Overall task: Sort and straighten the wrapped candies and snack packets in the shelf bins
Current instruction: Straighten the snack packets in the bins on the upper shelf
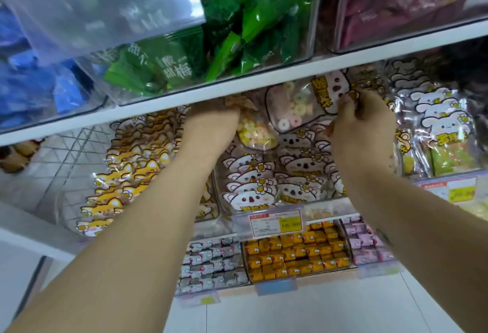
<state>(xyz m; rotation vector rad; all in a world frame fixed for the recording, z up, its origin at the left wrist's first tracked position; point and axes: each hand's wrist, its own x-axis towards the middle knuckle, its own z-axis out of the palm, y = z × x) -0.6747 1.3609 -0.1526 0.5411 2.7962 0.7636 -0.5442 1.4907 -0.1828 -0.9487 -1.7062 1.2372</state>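
- The right grip (361,126) is closed in a pinch: thumb and curled fingers (346,105) clamp the printed koala header of a ring-candy packet (295,108).
- That packet sits just under the white shelf board (237,80), lifted above the row of koala packets (264,187) in the middle shelf bin.
- It is tilted. Its long axis runs from lower left to upper right, with the header end up at the right by the fingers. The clear window of pastel rings points down to the left.
- The left grip (214,121) reaches in under the same shelf board, and its fingers are hidden in the shadow there. Whether it is open or closed cannot be told.
- A second packet (256,133), with pale yellow pieces showing through its window, lies just beside the left grip, on its right; contact is unclear.
- The koala packets stand overlapped in rows with their faces towards the camera. Fox packets (126,169) are lined up the same way to their left.
- White-animal packets (438,121) fill the bin to the right of the right grip.
- A price tag (277,223) hangs at the front edge below the koala row.
- Green wrapped candies (250,15) fill a clear bin on the shelf above. Orange wrapped candies (295,253) sit in a bin on the shelf below.
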